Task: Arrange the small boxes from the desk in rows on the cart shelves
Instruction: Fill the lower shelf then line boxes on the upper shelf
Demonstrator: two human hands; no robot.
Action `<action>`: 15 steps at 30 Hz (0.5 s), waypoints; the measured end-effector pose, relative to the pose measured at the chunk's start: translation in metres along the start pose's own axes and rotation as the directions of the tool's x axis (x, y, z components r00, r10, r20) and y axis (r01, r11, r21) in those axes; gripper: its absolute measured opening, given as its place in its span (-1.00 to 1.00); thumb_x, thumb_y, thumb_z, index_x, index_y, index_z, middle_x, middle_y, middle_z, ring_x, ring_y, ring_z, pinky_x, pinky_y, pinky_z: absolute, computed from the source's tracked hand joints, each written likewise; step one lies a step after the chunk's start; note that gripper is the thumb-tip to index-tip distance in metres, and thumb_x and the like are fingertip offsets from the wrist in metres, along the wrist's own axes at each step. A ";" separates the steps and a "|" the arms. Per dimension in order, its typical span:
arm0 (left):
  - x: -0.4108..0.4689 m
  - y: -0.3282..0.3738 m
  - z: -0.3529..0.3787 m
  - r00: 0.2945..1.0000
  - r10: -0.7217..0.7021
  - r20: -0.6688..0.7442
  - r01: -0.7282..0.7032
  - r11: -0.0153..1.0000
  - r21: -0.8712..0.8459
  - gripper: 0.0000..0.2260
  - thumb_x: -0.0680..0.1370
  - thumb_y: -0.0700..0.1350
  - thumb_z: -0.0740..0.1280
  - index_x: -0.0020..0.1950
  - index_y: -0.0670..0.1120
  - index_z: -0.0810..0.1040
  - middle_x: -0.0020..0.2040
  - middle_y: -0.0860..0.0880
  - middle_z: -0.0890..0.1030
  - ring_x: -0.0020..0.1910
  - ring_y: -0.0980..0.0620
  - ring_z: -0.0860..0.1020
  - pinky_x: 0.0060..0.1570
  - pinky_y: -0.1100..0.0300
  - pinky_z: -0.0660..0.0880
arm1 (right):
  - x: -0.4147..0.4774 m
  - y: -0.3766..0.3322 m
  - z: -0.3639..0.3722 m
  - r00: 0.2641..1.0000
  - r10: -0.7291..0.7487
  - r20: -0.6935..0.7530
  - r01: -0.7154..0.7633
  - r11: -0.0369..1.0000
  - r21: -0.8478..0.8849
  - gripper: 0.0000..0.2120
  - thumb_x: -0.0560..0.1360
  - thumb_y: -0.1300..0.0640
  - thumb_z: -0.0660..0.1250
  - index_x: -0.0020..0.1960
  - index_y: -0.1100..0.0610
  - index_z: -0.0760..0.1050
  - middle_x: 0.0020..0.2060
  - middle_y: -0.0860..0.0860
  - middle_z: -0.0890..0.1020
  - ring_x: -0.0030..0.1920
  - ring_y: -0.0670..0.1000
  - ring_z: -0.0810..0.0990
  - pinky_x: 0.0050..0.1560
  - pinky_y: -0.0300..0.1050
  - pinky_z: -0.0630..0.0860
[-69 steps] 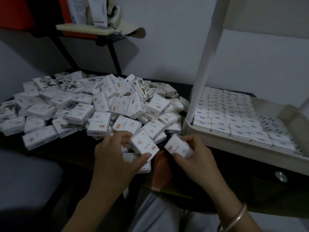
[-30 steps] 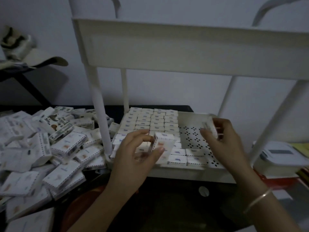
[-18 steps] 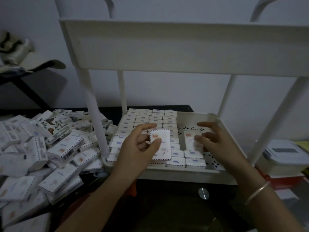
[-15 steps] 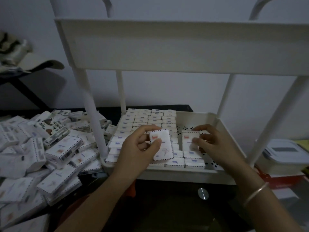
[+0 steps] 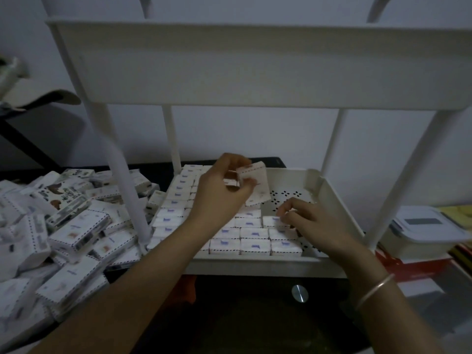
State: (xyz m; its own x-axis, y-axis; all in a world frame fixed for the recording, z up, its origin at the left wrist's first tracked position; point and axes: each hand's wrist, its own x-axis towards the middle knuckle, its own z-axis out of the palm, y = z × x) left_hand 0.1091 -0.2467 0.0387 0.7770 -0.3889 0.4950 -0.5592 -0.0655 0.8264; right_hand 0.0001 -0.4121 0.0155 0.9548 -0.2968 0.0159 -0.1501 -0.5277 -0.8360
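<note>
Head view: your left hand (image 5: 217, 192) grips a box (image 5: 255, 186), tilted and raised above the rows (image 5: 229, 242) on the cart shelf (image 5: 334, 208). Your right hand (image 5: 309, 221), fingers curled, pinches an end box (image 5: 272, 222) that sits on the shelf at the right end of a row, beside bare perforated floor. The pile (image 5: 74, 226) lies on the desk (image 5: 154, 171), left of the cart post (image 5: 122, 180). A bangle (image 5: 375, 290) circles your right wrist.

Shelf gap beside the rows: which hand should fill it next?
Left. The left hand grips a small box raised beside the bare perforated shelf floor; the right hand is down at a row box.
</note>
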 end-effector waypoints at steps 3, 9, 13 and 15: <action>0.006 -0.003 0.016 0.990 0.066 0.123 -0.076 0.994 0.083 -0.72 0.47 -0.22 0.44 0.14 -0.01 0.50 0.03 0.15 0.58 -0.02 0.27 0.55 -0.11 0.40 0.54 | 0.005 0.002 0.002 0.996 0.091 -0.017 -0.090 0.996 0.012 -0.79 0.60 0.15 0.14 -0.04 0.02 0.56 -0.13 -0.04 0.60 -0.17 -0.04 0.54 -0.16 -0.16 0.47; 0.010 -0.012 0.027 0.958 0.157 0.241 -0.214 0.949 0.232 -0.75 0.48 -0.16 0.43 0.09 0.06 0.48 0.04 0.19 0.53 -0.02 0.24 0.53 -0.03 0.35 0.55 | 0.011 0.002 0.003 0.962 0.273 -0.014 -0.262 0.933 0.247 -0.66 0.61 0.31 0.08 0.35 0.06 0.25 -0.09 0.03 0.61 -0.19 0.02 0.64 -0.32 -0.23 0.52; 0.016 -0.009 0.027 0.921 0.213 0.326 -0.310 0.909 0.280 -0.71 0.46 -0.10 0.44 0.14 0.06 0.50 0.10 0.10 0.57 0.01 0.15 0.56 0.03 0.13 0.56 | 0.011 0.001 0.003 0.963 0.270 -0.015 -0.261 0.940 0.220 -0.58 0.62 0.32 0.09 0.44 0.07 0.18 -0.15 -0.02 0.58 -0.20 -0.06 0.59 -0.39 -0.30 0.47; 0.016 -0.007 0.026 0.897 0.211 0.389 -0.356 0.866 0.351 -0.73 0.47 -0.08 0.43 0.15 0.06 0.52 0.10 0.10 0.58 -0.01 0.13 0.55 0.03 0.10 0.53 | 0.009 0.000 0.004 0.965 0.261 -0.007 -0.255 0.946 0.202 -0.58 0.63 0.31 0.08 0.45 0.09 0.16 -0.13 -0.02 0.57 -0.17 -0.07 0.58 -0.36 -0.30 0.45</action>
State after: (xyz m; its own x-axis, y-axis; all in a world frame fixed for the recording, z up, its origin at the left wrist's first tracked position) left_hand 0.1175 -0.2767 0.0338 0.4660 -0.7202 0.5139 -0.8626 -0.2407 0.4449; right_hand 0.0098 -0.4121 0.0135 0.8806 -0.4300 -0.1993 -0.3333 -0.2629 -0.9054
